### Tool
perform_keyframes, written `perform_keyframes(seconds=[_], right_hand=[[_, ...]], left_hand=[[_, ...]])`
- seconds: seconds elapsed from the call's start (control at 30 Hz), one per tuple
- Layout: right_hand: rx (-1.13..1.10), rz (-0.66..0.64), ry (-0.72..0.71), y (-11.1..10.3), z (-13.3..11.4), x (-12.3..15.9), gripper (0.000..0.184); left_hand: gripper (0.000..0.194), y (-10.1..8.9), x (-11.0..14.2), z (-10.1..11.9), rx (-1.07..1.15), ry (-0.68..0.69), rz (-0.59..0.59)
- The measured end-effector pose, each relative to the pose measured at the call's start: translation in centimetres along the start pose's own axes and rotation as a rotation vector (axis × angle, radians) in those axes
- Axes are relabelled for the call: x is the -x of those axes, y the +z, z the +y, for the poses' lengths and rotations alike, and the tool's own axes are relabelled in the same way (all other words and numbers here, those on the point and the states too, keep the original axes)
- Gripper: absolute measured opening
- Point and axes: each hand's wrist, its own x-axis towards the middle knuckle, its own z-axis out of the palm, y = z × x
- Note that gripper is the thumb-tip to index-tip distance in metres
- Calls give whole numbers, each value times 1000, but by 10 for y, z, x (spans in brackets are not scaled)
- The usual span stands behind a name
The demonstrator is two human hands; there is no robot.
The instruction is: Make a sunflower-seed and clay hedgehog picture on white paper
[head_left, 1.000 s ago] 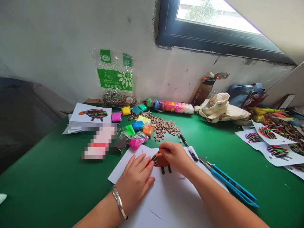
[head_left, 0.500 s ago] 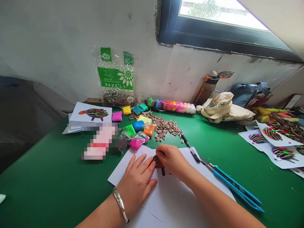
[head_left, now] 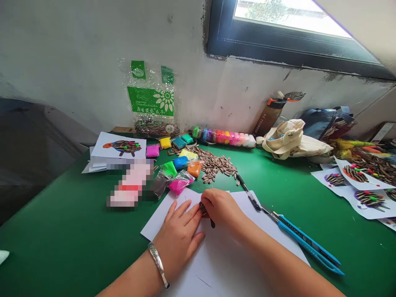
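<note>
My left hand (head_left: 179, 233) lies flat with fingers spread on a white sheet of paper (head_left: 229, 255), holding it down on the green table. My right hand (head_left: 221, 208) is curled, its fingertips pinched over a small orange clay figure (head_left: 205, 212) with dark legs stuck on the paper; the hand hides most of it. A striped sunflower seed shows at the fingertips. A pile of sunflower seeds (head_left: 216, 165) lies just beyond the paper.
Small bags of coloured clay (head_left: 181, 171) sit left of the seeds, a row of clay tubs (head_left: 222, 138) by the wall. A black pen (head_left: 247, 194) and blue scissors (head_left: 305, 243) lie at right. Finished seed pictures (head_left: 361, 185) lie far right, another (head_left: 120, 146) at left.
My right hand has slid a little left and down over the clay figure, hiding more of it. My left hand stays flat on the paper.
</note>
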Motion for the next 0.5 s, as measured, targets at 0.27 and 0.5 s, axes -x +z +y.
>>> perform_keyframes(seconds=[0.27,0.5], right_hand=[[24,97,41,-12,10,14,20],[114,80,3,-5,6,15,25]], left_hand=[[40,3,2,-1,-34,16,-1],[41,2,2,0,-29,3,-3]])
